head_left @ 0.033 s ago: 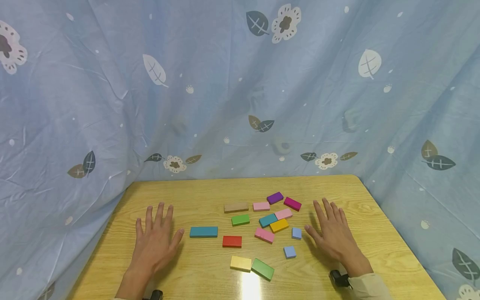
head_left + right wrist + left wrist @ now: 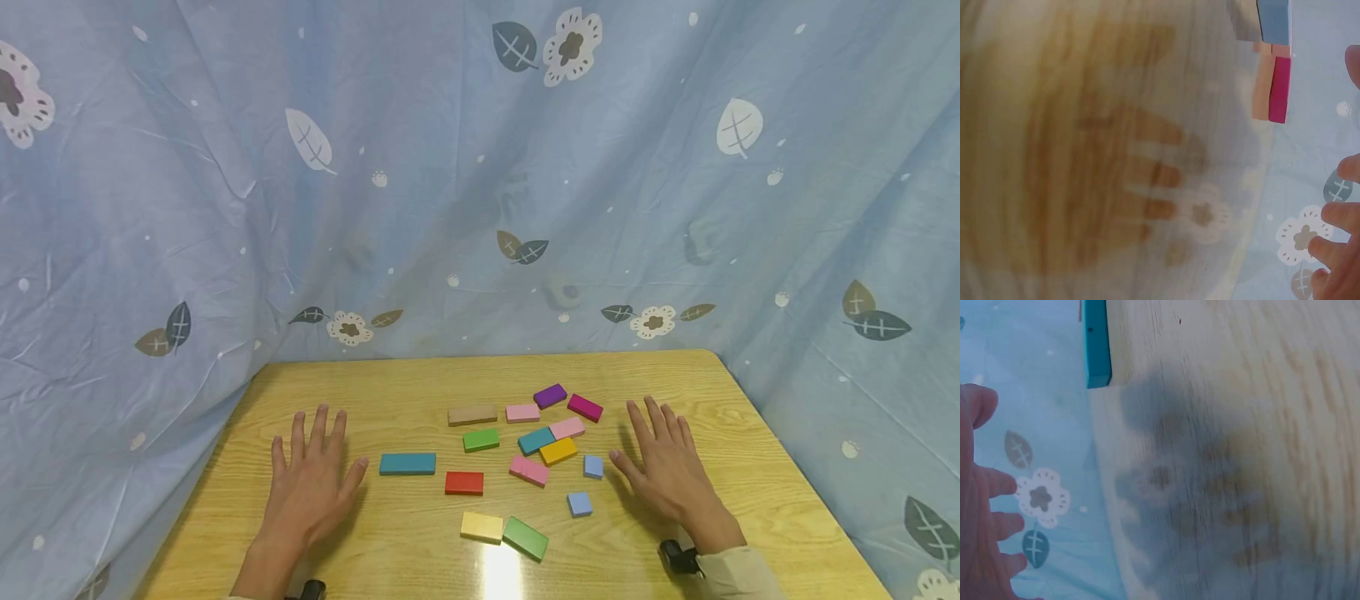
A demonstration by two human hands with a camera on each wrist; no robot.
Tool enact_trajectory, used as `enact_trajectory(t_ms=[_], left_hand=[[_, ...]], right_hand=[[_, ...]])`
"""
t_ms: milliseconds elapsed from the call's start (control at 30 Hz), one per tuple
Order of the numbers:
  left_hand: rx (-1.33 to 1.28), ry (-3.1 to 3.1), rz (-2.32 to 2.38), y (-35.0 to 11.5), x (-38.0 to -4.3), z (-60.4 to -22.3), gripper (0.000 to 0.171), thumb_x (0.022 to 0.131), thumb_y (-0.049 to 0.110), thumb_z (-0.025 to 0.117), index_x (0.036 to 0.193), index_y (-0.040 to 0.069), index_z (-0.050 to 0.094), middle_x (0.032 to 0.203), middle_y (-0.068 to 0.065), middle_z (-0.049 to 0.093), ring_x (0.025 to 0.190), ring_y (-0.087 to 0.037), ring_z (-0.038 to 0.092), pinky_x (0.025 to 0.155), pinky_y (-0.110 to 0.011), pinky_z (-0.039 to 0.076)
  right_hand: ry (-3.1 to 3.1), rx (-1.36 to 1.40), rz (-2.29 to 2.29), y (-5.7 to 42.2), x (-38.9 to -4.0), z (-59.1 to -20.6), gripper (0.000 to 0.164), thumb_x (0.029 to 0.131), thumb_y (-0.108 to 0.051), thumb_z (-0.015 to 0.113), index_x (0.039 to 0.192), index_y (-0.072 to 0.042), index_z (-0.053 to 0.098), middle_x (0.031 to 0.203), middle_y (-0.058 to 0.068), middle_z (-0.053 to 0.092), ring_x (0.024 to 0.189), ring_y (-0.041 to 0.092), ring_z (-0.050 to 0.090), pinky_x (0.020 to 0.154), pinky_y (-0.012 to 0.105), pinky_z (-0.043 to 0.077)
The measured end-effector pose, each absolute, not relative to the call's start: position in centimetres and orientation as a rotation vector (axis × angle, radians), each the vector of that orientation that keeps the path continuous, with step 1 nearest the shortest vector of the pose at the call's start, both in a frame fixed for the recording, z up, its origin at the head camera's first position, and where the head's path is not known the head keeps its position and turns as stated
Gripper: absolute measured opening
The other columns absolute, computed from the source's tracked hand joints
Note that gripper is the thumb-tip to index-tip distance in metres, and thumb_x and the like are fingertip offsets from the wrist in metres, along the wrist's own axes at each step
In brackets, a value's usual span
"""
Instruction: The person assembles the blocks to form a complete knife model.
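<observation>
My left hand (image 2: 310,482) is at the left of the wooden table, fingers straight and spread, holding nothing. A long teal block (image 2: 407,464) lies just right of its thumb; the left wrist view shows that teal block (image 2: 1097,344) at the top. On the right, my right hand (image 2: 667,467) has its fingers extended and holds nothing. Nearest to it are two small light blue blocks (image 2: 592,467). A magenta block (image 2: 585,407) lies beyond its thumb side. Between the hands are a red block (image 2: 464,483), a yellow block (image 2: 482,527) and a green block (image 2: 526,538).
Farther back lie a tan block (image 2: 472,415), a purple block (image 2: 551,396) and a bright green block (image 2: 481,440). A short teal block (image 2: 536,441), an orange block (image 2: 558,451) and a pink block (image 2: 567,428) sit together. A blue patterned curtain (image 2: 450,208) surrounds the wooden table (image 2: 360,379).
</observation>
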State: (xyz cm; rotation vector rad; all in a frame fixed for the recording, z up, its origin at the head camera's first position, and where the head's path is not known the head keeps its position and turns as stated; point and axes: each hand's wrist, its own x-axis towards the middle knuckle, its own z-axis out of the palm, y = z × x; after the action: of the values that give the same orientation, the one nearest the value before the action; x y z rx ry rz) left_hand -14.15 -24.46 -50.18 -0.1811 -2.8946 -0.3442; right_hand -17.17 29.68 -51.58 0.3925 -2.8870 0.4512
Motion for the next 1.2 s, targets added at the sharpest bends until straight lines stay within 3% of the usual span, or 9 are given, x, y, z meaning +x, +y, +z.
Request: enact_trajectory(t_ms=[200, 433, 500, 567, 667, 733, 833, 1067, 1200], left_hand=[[-0.177, -2.912, -0.463, -24.7, -14.2, -49.6, 0.08, 0.113, 0.047, 0.056, 0.173, 0.004, 0.026, 0.179, -0.029, 0.018, 0.165, -0.059, 0.007, 0.126, -0.086, 0.009], [-0.323, -2.789, -0.854, -26.2, -14.8, -49.0, 0.078, 0.117, 0.039, 0.052, 0.176, 0.006, 0.014, 0.181, -0.027, 0.014, 0.165, -0.057, 0.011, 0.129, -0.08, 0.019], [-0.342, -2.718, -0.955, -26.7, -15.0, -48.9, 0.076, 0.116, 0.035, 0.055, 0.177, 0.011, 0.015, 0.182, -0.024, 0.017, 0.165, -0.054, 0.018, 0.136, -0.067, 0.021], [-0.341, -2.646, -1.029, -27.1, -15.1, -48.9, 0.074, 0.115, 0.03, 0.058, 0.177, 0.017, 0.018, 0.181, -0.02, 0.024, 0.164, -0.052, 0.026, 0.14, -0.042, 0.022], [-0.317, -2.553, -1.072, -27.3, -15.3, -48.7, 0.069, 0.113, 0.023, 0.062, 0.175, 0.024, 0.03, 0.177, -0.016, 0.037, 0.155, -0.052, 0.044, 0.123, -0.008, 0.026], [-0.304, -2.504, -1.099, -27.4, -15.4, -48.7, 0.066, 0.112, 0.02, 0.064, 0.172, 0.025, 0.037, 0.173, -0.015, 0.045, 0.148, -0.053, 0.052, 0.112, 0.0, 0.026], [-0.312, -2.455, -1.147, -27.4, -15.7, -48.6, 0.06, 0.11, 0.015, 0.066, 0.167, 0.02, 0.048, 0.167, -0.014, 0.053, 0.141, -0.047, 0.061, 0.109, 0.002, 0.031], [-0.457, -2.423, -1.442, -27.7, -16.3, -49.1, 0.053, 0.105, 0.006, 0.073, 0.156, 0.003, 0.059, 0.157, -0.021, 0.062, 0.14, 0.004, 0.058, 0.112, -0.005, 0.044], [-0.485, -2.457, -1.558, -27.6, -16.8, -49.5, 0.054, 0.102, 0.008, 0.078, 0.153, 0.001, 0.062, 0.155, -0.021, 0.063, 0.138, -0.003, 0.062, 0.11, -0.01, 0.051]], right_hand=[[-2.783, 0.469, 0.461, 29.5, -17.9, -51.2, 0.081, 0.107, -0.04, 0.069, 0.167, 0.003, 0.035, 0.17, 0.035, 0.033, 0.154, 0.062, 0.031, 0.127, 0.077, 0.025], [-2.661, 0.57, 0.695, 27.6, -19.2, -48.7, 0.074, 0.107, -0.028, 0.072, 0.166, 0.002, 0.04, 0.169, 0.031, 0.038, 0.155, 0.057, 0.035, 0.12, 0.081, 0.035], [-2.659, 0.582, 0.743, 26.7, -19.6, -47.8, 0.073, 0.107, -0.028, 0.071, 0.167, 0.0, 0.04, 0.171, 0.027, 0.038, 0.156, 0.054, 0.036, 0.12, 0.08, 0.037], [-2.654, 0.601, 0.777, 25.9, -20.1, -46.9, 0.073, 0.108, -0.029, 0.071, 0.168, -0.003, 0.04, 0.172, 0.025, 0.038, 0.156, 0.053, 0.039, 0.12, 0.078, 0.04], [-2.645, 0.634, 0.831, 24.8, -20.9, -45.8, 0.072, 0.107, -0.028, 0.072, 0.168, -0.004, 0.041, 0.173, 0.023, 0.04, 0.156, 0.051, 0.041, 0.121, 0.077, 0.041], [-2.641, 0.66, 0.875, 24.1, -21.4, -45.2, 0.072, 0.107, -0.028, 0.074, 0.168, -0.005, 0.042, 0.173, 0.021, 0.042, 0.157, 0.05, 0.042, 0.122, 0.075, 0.04], [-2.634, 0.692, 0.951, 23.1, -22.3, -44.8, 0.072, 0.105, -0.026, 0.076, 0.167, -0.006, 0.045, 0.171, 0.019, 0.046, 0.157, 0.048, 0.044, 0.125, 0.072, 0.04], [-2.616, 0.76, 1.095, 21.1, -24.5, -45.2, 0.066, 0.101, -0.023, 0.081, 0.16, -0.006, 0.056, 0.161, 0.017, 0.059, 0.147, 0.045, 0.057, 0.122, 0.067, 0.048], [-2.61, 0.785, 1.161, 20.2, -25.4, -45.7, 0.061, 0.1, -0.021, 0.083, 0.156, -0.007, 0.062, 0.155, 0.015, 0.066, 0.141, 0.043, 0.064, 0.118, 0.063, 0.053]])
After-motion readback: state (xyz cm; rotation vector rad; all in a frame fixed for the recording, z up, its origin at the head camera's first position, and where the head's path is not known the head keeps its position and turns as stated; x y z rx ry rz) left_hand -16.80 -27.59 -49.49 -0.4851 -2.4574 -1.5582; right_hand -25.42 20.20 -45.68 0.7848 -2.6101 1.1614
